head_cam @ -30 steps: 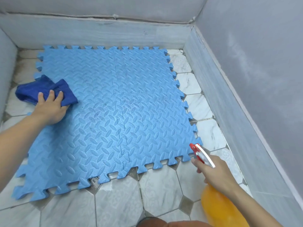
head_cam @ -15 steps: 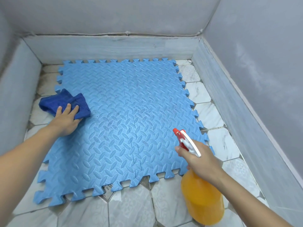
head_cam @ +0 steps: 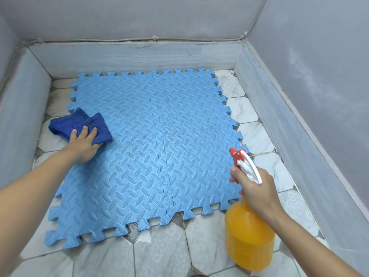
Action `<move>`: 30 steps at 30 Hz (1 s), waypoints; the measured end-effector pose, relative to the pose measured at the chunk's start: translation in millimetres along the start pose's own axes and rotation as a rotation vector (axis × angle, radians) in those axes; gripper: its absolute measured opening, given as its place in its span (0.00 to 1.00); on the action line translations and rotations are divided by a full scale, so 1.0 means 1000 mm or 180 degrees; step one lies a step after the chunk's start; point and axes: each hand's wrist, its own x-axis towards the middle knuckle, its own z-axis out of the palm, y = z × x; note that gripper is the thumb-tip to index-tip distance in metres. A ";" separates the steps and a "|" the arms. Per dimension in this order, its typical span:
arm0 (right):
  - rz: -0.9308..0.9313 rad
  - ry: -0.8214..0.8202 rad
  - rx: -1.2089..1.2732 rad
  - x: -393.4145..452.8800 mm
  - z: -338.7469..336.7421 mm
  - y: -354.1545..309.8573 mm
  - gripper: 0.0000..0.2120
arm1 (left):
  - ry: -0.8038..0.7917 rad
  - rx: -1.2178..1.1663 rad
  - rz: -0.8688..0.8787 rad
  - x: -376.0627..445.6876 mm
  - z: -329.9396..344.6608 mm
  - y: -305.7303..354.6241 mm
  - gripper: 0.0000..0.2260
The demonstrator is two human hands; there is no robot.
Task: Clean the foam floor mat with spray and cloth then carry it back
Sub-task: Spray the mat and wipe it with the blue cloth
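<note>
Spraying stage — mat down, cloth waiting.

We have the blue foam mat (head_cam: 151,152) lying flat on the tiled floor (head_cam: 163,254) in the walled corner, faint dark specks near its middle. Our left hand (head_cam: 82,145) presses the dark blue cloth (head_cam: 79,124) onto the mat's left edge, fingers laid straight over it. Our right hand (head_cam: 254,188) is curled round the neck of the orange spray bottle (head_cam: 248,238), nozzle aimed at the mat — we judge the next move calls for squeezing the trigger over the specks, then wiping across.
</note>
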 end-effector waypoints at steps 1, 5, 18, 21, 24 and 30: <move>0.0022 -0.0012 0.0052 0.001 -0.001 -0.001 0.19 | -0.0006 -0.0028 -0.0005 -0.003 -0.001 0.003 0.27; -0.0158 0.0147 -0.0018 0.005 -0.002 -0.003 0.22 | -0.0013 -0.0033 0.0002 -0.009 -0.004 0.005 0.28; -0.0398 -0.0364 -0.0267 0.011 0.019 -0.019 0.17 | -0.0110 -0.0031 0.0034 -0.015 -0.007 0.003 0.28; -0.0464 -0.0684 -0.0104 0.010 0.020 -0.021 0.07 | -0.0128 -0.0038 0.0015 -0.016 -0.007 0.002 0.28; -0.0557 -0.0771 -0.0165 0.010 0.022 -0.021 0.06 | -0.0153 -0.0034 0.0014 -0.017 -0.008 0.004 0.28; -0.0624 -0.0285 -0.0352 0.003 0.030 -0.016 0.13 | -0.0180 0.0021 0.0093 -0.011 -0.007 -0.007 0.29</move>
